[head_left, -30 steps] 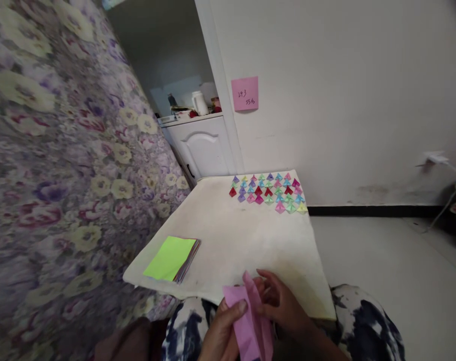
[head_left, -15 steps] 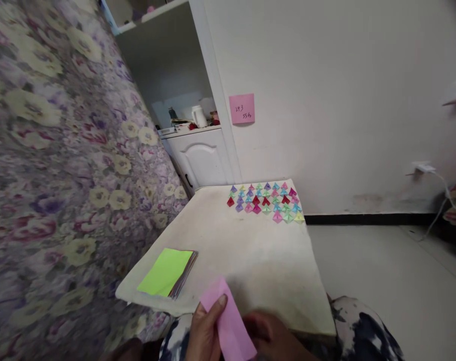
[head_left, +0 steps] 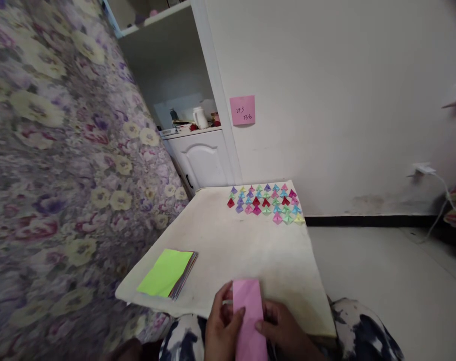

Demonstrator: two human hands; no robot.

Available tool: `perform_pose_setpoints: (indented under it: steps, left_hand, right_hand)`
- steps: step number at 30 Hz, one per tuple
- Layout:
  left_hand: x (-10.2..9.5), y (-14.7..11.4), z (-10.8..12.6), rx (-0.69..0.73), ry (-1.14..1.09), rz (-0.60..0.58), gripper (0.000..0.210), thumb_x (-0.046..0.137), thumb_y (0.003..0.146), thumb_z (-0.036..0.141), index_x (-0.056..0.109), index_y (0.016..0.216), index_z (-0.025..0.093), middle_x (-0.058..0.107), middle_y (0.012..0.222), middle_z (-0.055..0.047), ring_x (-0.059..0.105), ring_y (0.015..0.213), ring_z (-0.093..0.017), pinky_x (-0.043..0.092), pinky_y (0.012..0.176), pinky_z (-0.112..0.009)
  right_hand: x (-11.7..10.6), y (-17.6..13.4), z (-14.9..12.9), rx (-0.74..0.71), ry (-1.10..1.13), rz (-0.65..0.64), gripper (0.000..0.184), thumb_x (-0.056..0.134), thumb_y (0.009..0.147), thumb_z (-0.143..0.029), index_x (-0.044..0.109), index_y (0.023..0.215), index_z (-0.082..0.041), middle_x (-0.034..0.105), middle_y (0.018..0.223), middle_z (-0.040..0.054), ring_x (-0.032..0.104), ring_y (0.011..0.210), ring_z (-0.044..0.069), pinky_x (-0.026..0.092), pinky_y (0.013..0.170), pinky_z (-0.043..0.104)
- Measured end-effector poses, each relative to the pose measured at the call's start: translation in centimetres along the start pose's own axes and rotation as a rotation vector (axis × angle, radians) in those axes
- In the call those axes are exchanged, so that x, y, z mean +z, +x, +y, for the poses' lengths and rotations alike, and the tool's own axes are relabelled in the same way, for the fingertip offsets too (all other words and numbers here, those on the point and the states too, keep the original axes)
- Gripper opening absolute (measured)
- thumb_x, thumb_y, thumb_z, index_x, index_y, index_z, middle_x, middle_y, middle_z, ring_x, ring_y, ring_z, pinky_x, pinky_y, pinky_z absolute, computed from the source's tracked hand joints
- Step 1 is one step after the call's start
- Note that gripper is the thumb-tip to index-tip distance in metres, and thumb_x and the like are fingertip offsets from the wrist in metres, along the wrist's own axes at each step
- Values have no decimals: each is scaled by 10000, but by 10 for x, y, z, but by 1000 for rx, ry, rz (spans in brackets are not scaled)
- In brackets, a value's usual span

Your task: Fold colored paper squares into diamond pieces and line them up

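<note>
A folded strip of pink paper point(head_left: 249, 306) is held upright at the near edge of the table, its lower end cut off by the frame. My left hand point(head_left: 223, 323) grips its left edge, thumb pressed on the front and fingers behind. On the opposite edge my right hand point(head_left: 282, 326) pinches the paper, thumb in front and fingers partly hidden behind it. To the left lies a stack of coloured paper sheets point(head_left: 165, 273) with a bright green one on top.
Several rows of small folded paper pieces point(head_left: 266, 202) lie at the far end of the cream-covered table point(head_left: 220, 240). A floral curtain point(head_left: 81, 200) hangs at the left. A pink note point(head_left: 243, 110) is stuck to the wall beside a shelf cabinet point(head_left: 203, 155).
The pink paper has turned from a slant to nearly upright and shifted right. My right hand has come up from below and now has its thumb on the paper's front.
</note>
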State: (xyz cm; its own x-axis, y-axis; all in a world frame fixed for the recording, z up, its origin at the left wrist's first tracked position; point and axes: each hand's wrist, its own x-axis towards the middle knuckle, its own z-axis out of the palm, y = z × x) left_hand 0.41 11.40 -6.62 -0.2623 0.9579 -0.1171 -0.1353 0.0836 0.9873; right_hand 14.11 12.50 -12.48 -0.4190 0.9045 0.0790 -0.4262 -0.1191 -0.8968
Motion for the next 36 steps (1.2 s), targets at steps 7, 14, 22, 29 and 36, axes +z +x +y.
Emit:
perform_pose_setpoints:
  steps: [7, 14, 22, 29, 36]
  left_hand:
    - [0, -3, -23, -189, -116, -243, 427, 794, 556, 319, 657, 924, 151, 667, 767, -57, 588, 622, -164, 449, 603, -268]
    - [1, -4, -30, -210, -12, -352, 356, 800, 517, 336, 698, 787, 127, 661, 654, -26, 547, 564, -148, 385, 546, -229]
    - [-7, 1, -21, -251, 65, -296, 274, 742, 601, 362, 649, 722, 135, 614, 584, 10, 486, 507, -106, 322, 488, -192]
    - [-21, 18, -23, -100, 101, -198, 272, 691, 667, 388, 573, 685, 144, 510, 539, 59, 418, 476, -70, 282, 467, -168]
    - [-25, 31, -28, 157, 516, -108, 219, 570, 762, 389, 586, 821, 179, 470, 543, 69, 451, 502, -114, 325, 489, -204]
  right_hand:
    - [-12, 6, -2, -54, -87, 259, 289, 689, 669, -419, 622, 743, -148, 630, 667, 21, 551, 640, 176, 438, 615, 300]
    - [-14, 1, -13, -9, -22, 253, 298, 724, 624, -392, 624, 774, -154, 599, 641, 1, 493, 568, 136, 385, 531, 247]
    - [-24, -2, -18, -11, -167, 463, 240, 672, 680, -358, 566, 667, -144, 442, 491, -60, 343, 453, 81, 260, 429, 206]
    - [-32, -3, -19, 56, -425, 406, 233, 544, 752, -381, 516, 671, -165, 427, 512, -57, 360, 470, 96, 263, 458, 218]
    - [-39, -4, -12, 67, -1174, 473, 295, 461, 816, -376, 441, 587, -190, 468, 543, -25, 449, 540, 136, 255, 531, 246]
